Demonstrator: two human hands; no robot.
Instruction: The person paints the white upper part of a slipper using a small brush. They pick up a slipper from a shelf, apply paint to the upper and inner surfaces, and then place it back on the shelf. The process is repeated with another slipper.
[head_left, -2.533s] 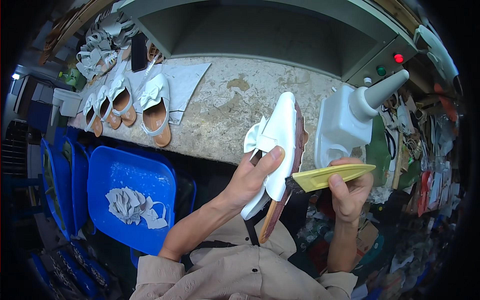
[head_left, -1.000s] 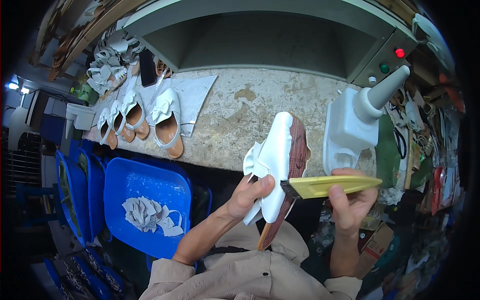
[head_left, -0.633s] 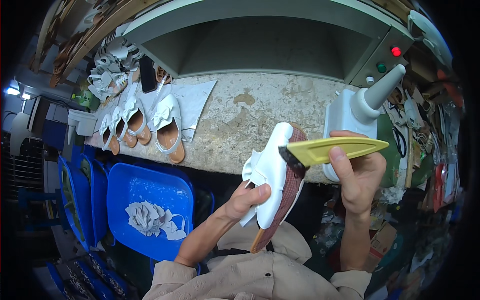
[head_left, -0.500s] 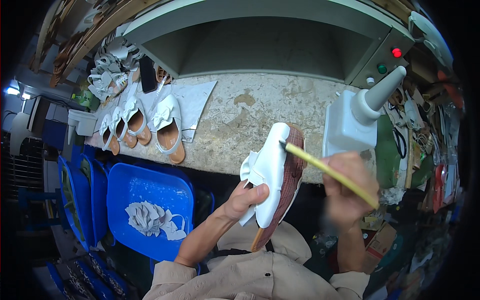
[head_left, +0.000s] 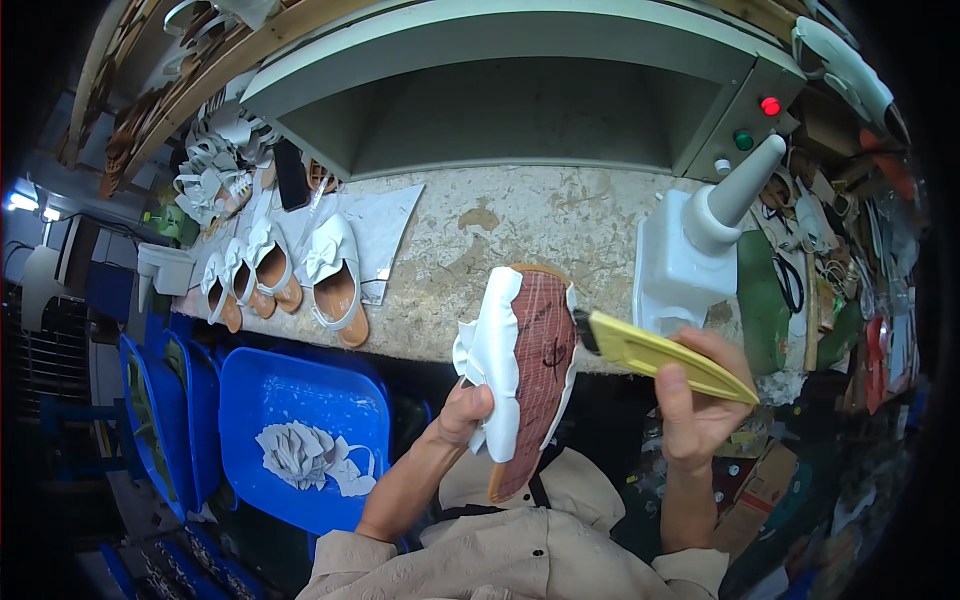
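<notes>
white, smooth upper material wraps the edge of a shoe (head_left: 545, 370) that is held up in the air, sole side facing the camera, at the near edge of the tabletop (head_left: 560, 215), about midway along it. its sole is reddish brown with a fine grid and a dark handwritten mark, and its tan heel end points down toward the person's lap. the left hand (head_left: 463, 416) is clamped on the shoe's left side, thumb over the white upper, beside a white bow (head_left: 463, 350). the right hand (head_left: 697, 410) grips a yellow-handled brush (head_left: 670, 360), thumb pressed on the handle; its dark bristles are at the sole's right edge, and whether they touch cannot be told. the two hands are well apart.

toward the tabletop's near left corner stand four white-bowed shoes (head_left: 338, 280) with tan insoles, the rightmost a little separate, by a pale sheet (head_left: 396, 225). a dark phone (head_left: 291, 185) lies near the far left corner. along the far edge sits a grey cabinet (head_left: 520, 110) with a lit red button (head_left: 769, 107). a white container (head_left: 690, 260) with a grey cone-shaped spout stands by the right edge. below the near edge, a blue tub (head_left: 262, 385) holds pale cut pieces (head_left: 305, 456).
</notes>
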